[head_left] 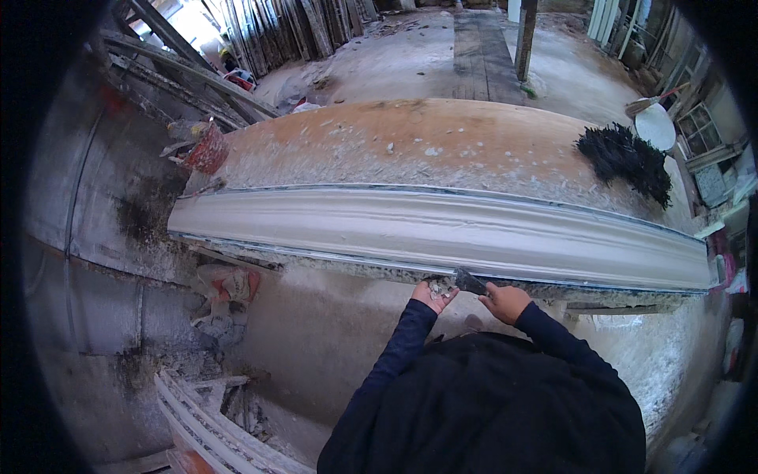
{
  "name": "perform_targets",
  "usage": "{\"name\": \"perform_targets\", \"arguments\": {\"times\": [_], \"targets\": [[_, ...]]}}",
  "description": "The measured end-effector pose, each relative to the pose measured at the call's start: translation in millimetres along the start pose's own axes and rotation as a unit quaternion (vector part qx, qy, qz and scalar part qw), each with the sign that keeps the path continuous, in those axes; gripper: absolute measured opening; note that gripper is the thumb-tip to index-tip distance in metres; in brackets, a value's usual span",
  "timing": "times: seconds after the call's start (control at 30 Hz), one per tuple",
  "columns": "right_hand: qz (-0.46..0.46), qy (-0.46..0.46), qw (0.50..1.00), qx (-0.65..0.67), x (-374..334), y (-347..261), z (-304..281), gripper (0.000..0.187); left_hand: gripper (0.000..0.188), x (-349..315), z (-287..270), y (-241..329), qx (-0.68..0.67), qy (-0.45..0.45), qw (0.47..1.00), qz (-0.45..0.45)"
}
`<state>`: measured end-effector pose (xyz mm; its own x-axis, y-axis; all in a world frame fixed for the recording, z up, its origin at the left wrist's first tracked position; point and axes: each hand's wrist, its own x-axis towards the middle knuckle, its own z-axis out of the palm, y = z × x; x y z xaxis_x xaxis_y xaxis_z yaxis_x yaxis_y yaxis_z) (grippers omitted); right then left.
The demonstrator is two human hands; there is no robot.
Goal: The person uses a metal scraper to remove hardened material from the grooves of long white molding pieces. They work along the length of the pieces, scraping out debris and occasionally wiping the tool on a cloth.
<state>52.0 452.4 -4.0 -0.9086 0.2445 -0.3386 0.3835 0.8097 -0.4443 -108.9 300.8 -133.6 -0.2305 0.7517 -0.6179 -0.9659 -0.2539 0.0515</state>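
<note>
A long white plaster moulding [410, 229] with lengthwise ridges lies across the bench in front of me, dark strips along its edges. At its near edge, my right hand [507, 303] is closed round the handle of a dark putty knife [470, 281], whose blade points left toward my other hand. My left hand [433, 297] is cupped palm up just below the bench edge and holds small pale plaster scraps [439, 290]. The blade is close to these scraps; whether it touches them I cannot tell.
Behind the moulding, the orange-brown benchtop [371, 126] carries scattered white crumbs. A black fibre bundle [625, 160] lies at its far right, a red bucket [208, 150] at its left end. Wooden post [526, 39] stands beyond. White-crusted mouldings [213, 434] lie low at left.
</note>
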Motion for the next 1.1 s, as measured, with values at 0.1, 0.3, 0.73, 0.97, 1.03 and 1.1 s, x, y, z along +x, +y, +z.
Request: {"name": "perform_targets", "arguments": {"times": [0.1,0.3,0.73,0.97,1.03,1.1], "targets": [[0.001,0.011,1.000,-0.005,-5.6,0.4,-4.8,0.034,0.035,-7.3,2.8,-0.8,-0.012,-0.020,1.000,0.009],[0.007,0.018,1.000,-0.024,-9.3,8.7,-10.1,0.035,0.035,-7.2,7.4,-0.7,-0.013,0.001,1.000,0.016],[0.028,0.007,0.998,-0.064,-10.7,-7.3,-7.4,0.031,0.037,-5.9,12.3,-6.4,0.029,0.001,1.000,-0.010],[0.041,-0.002,0.999,-0.032,-16.3,-8.8,-3.5,0.031,0.036,2.8,-7.6,-4.2,0.010,-0.018,1.000,0.002],[0.047,-0.009,0.998,-0.051,-22.2,1.3,-9.0,0.031,0.035,1.2,-9.3,-3.1,0.007,-0.039,0.999,-0.008],[0.022,0.003,0.999,-0.047,-16.2,-0.4,-5.1,0.032,0.035,3.5,-13.8,-2.3,-0.007,-0.064,0.998,-0.018]]}}
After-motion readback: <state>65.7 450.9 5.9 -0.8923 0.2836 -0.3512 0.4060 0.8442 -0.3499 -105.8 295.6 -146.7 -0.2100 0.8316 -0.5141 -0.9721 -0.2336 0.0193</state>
